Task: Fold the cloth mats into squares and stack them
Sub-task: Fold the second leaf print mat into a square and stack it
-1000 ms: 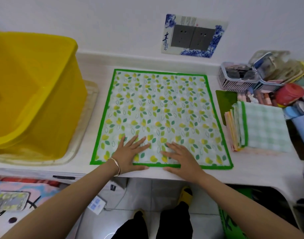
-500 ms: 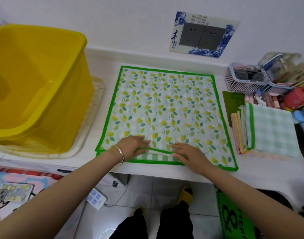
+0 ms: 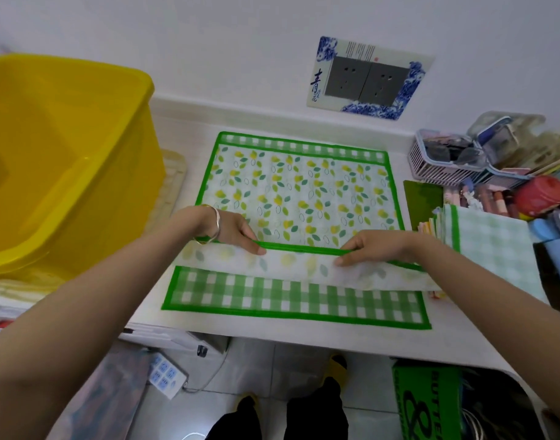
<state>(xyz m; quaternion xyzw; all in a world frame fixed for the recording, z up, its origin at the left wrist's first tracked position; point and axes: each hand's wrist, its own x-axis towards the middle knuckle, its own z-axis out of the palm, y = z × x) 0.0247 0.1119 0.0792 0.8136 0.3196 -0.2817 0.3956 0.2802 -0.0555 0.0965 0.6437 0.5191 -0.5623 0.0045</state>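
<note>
In the head view, the leaf-print mat (image 3: 304, 192) is lying on the white surface (image 3: 304, 336), over a green-checked cloth (image 3: 291, 300). The left hand (image 3: 237, 231) and right hand (image 3: 374, 249) are each pinching its near green edge and holding it raised, seemingly to halve the mat. That edge is running left to right, parallel to the surface's front.

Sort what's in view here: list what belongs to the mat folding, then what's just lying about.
Job: leaf-print mat, its green edge pinched by left hand and right hand; stack of folded mats.
Lying about: yellow tub; white basket; red container; power strip.
</note>
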